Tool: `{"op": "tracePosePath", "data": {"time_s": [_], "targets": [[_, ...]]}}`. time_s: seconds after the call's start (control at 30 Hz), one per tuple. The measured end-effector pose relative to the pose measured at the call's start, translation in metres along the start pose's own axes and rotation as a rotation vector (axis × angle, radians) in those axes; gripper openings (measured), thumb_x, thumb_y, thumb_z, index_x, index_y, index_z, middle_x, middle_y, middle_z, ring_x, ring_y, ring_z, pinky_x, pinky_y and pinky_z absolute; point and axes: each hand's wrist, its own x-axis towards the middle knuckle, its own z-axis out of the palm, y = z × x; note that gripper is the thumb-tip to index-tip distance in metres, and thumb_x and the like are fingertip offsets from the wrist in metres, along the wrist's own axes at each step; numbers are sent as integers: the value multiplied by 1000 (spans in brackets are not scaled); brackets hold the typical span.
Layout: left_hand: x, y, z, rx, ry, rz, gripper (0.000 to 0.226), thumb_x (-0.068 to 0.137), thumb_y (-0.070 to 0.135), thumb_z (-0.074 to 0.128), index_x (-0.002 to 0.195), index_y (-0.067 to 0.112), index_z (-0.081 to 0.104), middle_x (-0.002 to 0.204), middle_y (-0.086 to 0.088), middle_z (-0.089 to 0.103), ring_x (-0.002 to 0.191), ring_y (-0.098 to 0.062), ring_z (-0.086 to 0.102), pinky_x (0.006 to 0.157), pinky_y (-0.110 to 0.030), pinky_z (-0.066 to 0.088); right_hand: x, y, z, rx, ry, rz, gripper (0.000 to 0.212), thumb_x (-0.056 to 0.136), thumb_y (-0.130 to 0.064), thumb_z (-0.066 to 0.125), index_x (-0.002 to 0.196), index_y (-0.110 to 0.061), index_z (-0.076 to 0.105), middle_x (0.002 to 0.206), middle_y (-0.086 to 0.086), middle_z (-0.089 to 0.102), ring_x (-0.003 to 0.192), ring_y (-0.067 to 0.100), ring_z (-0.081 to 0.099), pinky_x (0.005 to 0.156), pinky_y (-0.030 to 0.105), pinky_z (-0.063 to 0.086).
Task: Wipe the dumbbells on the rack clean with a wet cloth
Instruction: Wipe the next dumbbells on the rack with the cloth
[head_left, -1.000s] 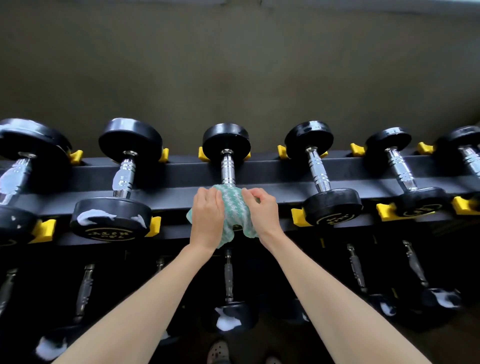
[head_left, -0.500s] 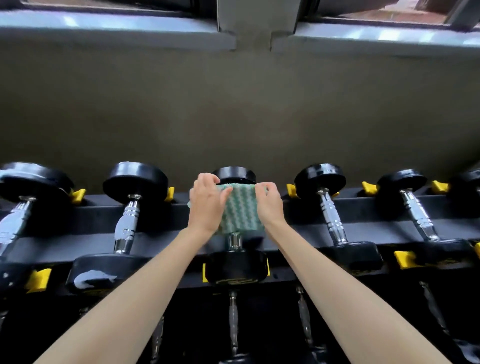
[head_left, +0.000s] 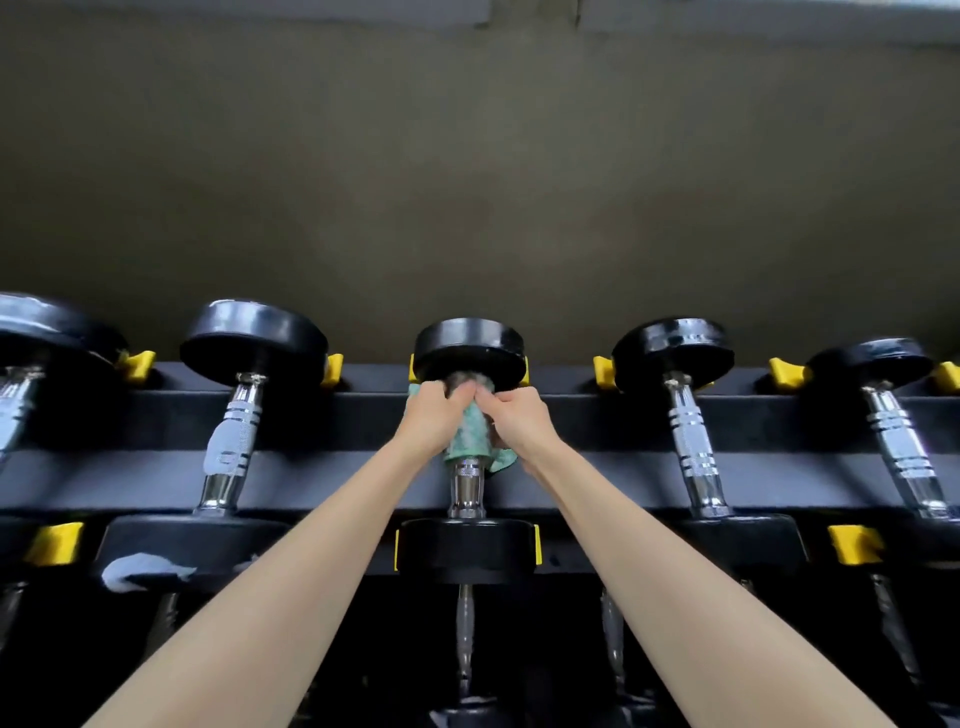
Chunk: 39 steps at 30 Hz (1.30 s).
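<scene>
- The left grip (head_left: 434, 418) and right grip (head_left: 522, 415) both curl round the green cloth (head_left: 467, 434). The cloth wraps the upper handle of the middle dumbbell (head_left: 466, 488), just under its far head.
- To do this well, I judge: squeeze evenly and twist while drawing the cloth down over the bare chrome below the grips.
- The dumbbell lies across the rack (head_left: 597, 410).
- Left of the grips, the neighbouring dumbbell (head_left: 228, 447) shows white smears and likely needs wiping.

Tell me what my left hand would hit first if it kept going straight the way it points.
Most likely the far black round head of the middle dumbbell: the left hand, holding the green patterned cloth round the chrome handle, points at it. Depth is unclear.
</scene>
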Motion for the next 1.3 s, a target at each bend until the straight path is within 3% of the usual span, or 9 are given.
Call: {"op": "tracePosePath", "data": {"time_s": [0.1, 0.17, 0.27, 0.33, 0.53, 0.7, 0.93, 1.07, 1.3], "targets": [[-9, -6, -7, 68, -99, -17, 41, 96, 30, 48, 60, 12, 39, 59, 0, 43, 52, -12, 40, 45, -21, 33, -15, 3, -7, -55, -89, 53, 49, 89, -32, 59, 96, 17, 62, 96, 27, 68, 84, 33, 68, 85, 53, 52], [-19, -12, -12, 107, -202, -39, 39, 95, 33, 49, 64, 9, 48, 68, -6, 58, 61, -18, 54, 57, -22, 47, -28, 10, -12, -56, -171, 65, 49, 91, -32, 58, 103, 16, 61, 102, 26, 67, 90, 34, 69, 81, 44, 56], [-34, -22, -17, 263, -289, -46, 43, 94, 37, 50, 62, 9, 42, 60, -5, 47, 54, -16, 43, 56, -28, 39, -45, 22, -18, -110, -277, 89, 41, 92, -34, 57, 67, -2, 65, 63, 3, 66, 57, 17, 62, 72, 29, 55], [-46, -22, -18, 396, -314, -13, 49, 94, 35, 50, 55, 14, 29, 52, 1, 27, 48, -11, 24, 48, -22, 22, -57, 23, -21, -209, -276, 86, 52, 92, -33, 57, 47, -16, 36, 39, -10, 31, 41, 9, 29, 61, 22, 39], [-74, -7, -34, 642, -449, 85, 48, 93, 20, 50, 54, 16, 23, 56, 1, 23, 50, -12, 20, 45, -22, 16, -83, 9, -25, -416, -256, 10, 44, 91, -18, 54, 55, -16, 29, 53, -2, 27, 50, 11, 25, 46, 22, 22], [-88, 1, -51, 650, -492, 167, 47, 89, 17, 50, 51, 18, 23, 53, 3, 22, 50, -11, 20, 50, -24, 18, -93, -7, -33, -477, -236, 25, 32, 77, -11, 60, 54, -13, 39, 53, 1, 38, 55, 16, 36, 57, 23, 37], [-111, 3, -52, 764, -356, 357, 44, 89, 16, 51, 51, 14, 30, 55, 3, 27, 53, -11, 29, 54, -27, 24, -116, -11, -40, -532, -149, -66, 21, 69, -15, 69, 60, -10, 50, 60, 0, 47, 65, 17, 44, 59, 27, 35], [-124, 4, -43, 935, -280, 460, 20, 94, 12, 47, 83, 1, 60, 68, 0, 37, 74, -22, 46, 62, -24, 31, -128, -13, -41, -550, -137, -149, 43, 72, -6, 68, 38, -19, 47, 55, -3, 42, 58, 11, 38, 55, 21, 32], [-146, 0, -30, 1192, -276, 575, 33, 89, -7, 39, 116, 0, 56, 109, -17, 60, 81, -23, 51, 73, -30, 44, -147, -4, -29, -733, 22, -354, 39, 73, 2, 48, 43, -13, 29, 58, 3, 35, 62, 18, 31, 46, 23, 19]]}}
